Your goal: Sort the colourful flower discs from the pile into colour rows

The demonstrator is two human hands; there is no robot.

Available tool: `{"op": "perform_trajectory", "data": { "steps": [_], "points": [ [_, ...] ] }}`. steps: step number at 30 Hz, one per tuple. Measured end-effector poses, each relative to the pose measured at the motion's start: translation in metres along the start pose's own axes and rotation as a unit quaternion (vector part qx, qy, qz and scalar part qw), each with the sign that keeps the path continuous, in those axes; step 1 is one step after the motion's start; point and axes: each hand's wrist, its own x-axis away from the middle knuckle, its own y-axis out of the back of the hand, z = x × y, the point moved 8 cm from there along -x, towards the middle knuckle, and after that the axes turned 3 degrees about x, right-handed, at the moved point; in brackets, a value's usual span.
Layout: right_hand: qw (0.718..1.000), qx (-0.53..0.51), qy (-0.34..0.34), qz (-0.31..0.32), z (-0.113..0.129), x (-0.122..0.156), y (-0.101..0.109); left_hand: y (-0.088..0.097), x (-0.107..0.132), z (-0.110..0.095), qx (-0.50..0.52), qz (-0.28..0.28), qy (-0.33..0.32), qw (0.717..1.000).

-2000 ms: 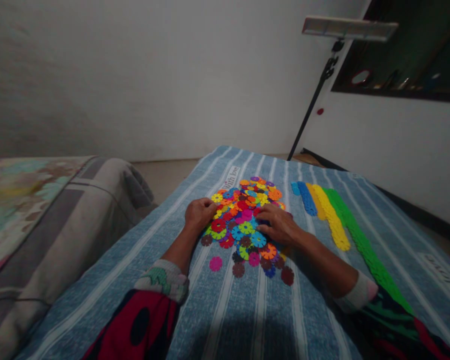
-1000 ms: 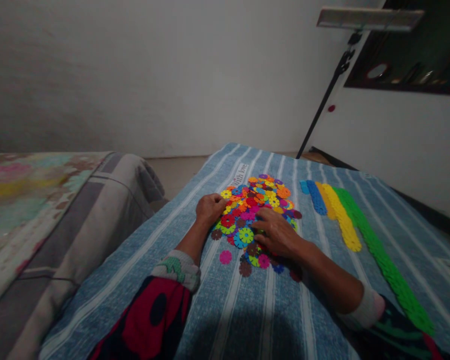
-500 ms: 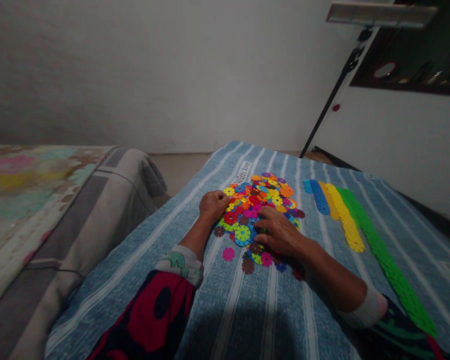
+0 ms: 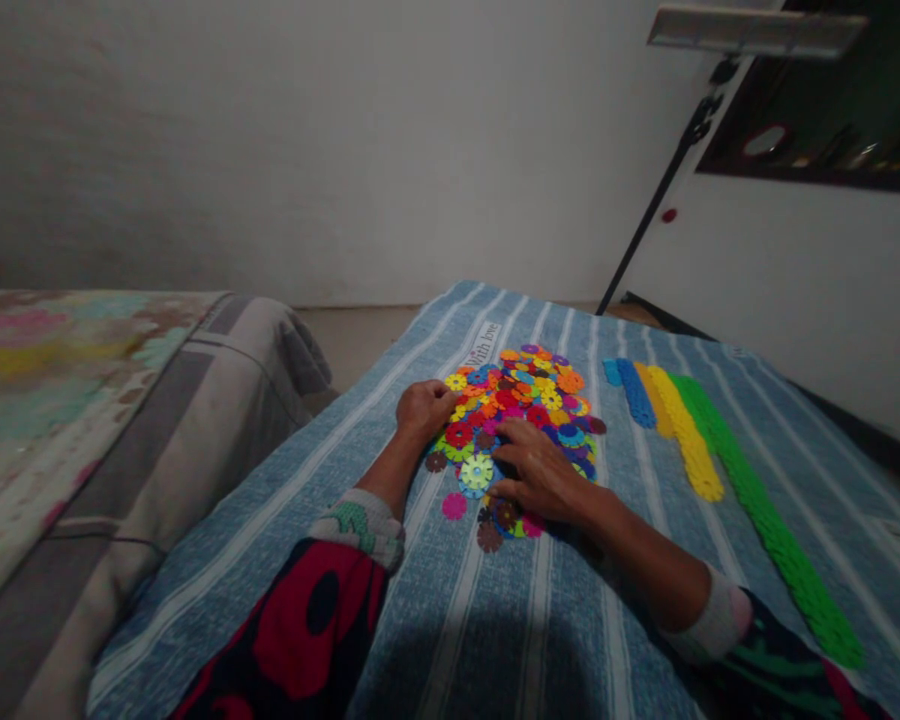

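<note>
A heap of small flower-shaped plastic discs (image 4: 521, 400) in many colours lies on a blue striped cloth (image 4: 495, 620). My left hand (image 4: 422, 408) rests curled at the heap's left edge; I cannot make out anything in it. My right hand (image 4: 536, 470) lies palm down on the near part of the heap, fingers stretched over the discs. A pink disc (image 4: 454, 506) and a brown disc (image 4: 488, 537) lie loose just in front. To the right lie sorted rows: a short blue row (image 4: 630, 392), a yellow row (image 4: 686, 432) and a long green row (image 4: 765, 520).
A grey and patterned bedding roll (image 4: 157, 430) lies left of the cloth. A black lamp stand (image 4: 652, 205) leans against the white wall behind, with a light bar (image 4: 754, 30) on top. A dark framed opening (image 4: 817, 110) sits at the upper right.
My right hand slid left and nearer across the lower part of the heap, shifting some discs. The left hand stayed at the heap's left edge. The view swung slightly.
</note>
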Motion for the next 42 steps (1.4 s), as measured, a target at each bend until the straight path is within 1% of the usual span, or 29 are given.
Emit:
{"op": "perform_trajectory", "data": {
  "steps": [3, 7, 10, 12, 15, 19, 22, 25, 29, 32, 34, 37, 42],
  "points": [
    [0.998, -0.048, -0.027, -0.014, -0.005, -0.003, 0.001, -0.001, 0.000, 0.001, 0.004, 0.000, 0.005, 1.000],
    [0.990, -0.115, -0.073, -0.038, -0.020, -0.003, 0.003, -0.001, -0.001, 0.002, 0.002, 0.001, 0.009, 1.000],
    [0.981, -0.163, -0.093, -0.051, -0.032, -0.002, 0.007, -0.002, -0.001, 0.002, 0.002, 0.003, 0.006, 1.000],
    [0.974, -0.190, -0.104, -0.066, -0.041, 0.000, 0.014, -0.002, -0.002, 0.002, 0.003, 0.003, 0.002, 1.000],
    [0.966, -0.203, -0.125, -0.099, -0.058, 0.007, 0.031, -0.001, -0.001, 0.001, 0.010, 0.007, -0.004, 1.000],
    [0.959, -0.177, -0.156, -0.154, -0.095, 0.024, 0.062, 0.001, -0.002, -0.001, 0.011, 0.010, -0.006, 1.000],
    [0.955, -0.132, -0.182, -0.192, -0.132, 0.042, 0.086, 0.002, -0.003, -0.001, 0.007, 0.011, -0.008, 1.000],
    [0.950, -0.067, -0.221, -0.210, -0.172, 0.062, 0.108, 0.005, -0.006, -0.001, -0.001, 0.007, -0.013, 1.000],
    [0.941, 0.012, -0.280, -0.192, -0.217, 0.086, 0.126, 0.009, -0.008, -0.002, -0.016, 0.003, -0.008, 1.000],
    [0.930, 0.056, -0.328, -0.155, -0.240, 0.102, 0.129, 0.010, -0.009, -0.002, -0.019, 0.002, 0.003, 1.000],
    [0.928, 0.082, -0.343, -0.122, -0.249, 0.107, 0.126, 0.010, -0.010, 0.000, -0.017, 0.002, 0.008, 1.000],
    [0.926, 0.107, -0.351, -0.087, -0.255, 0.110, 0.118, 0.009, -0.011, 0.002, -0.009, 0.000, 0.010, 1.000],
    [0.927, 0.105, -0.354, -0.070, -0.260, 0.108, 0.104, 0.007, -0.011, 0.004, 0.009, 0.005, 0.007, 1.000]
  ]
}}
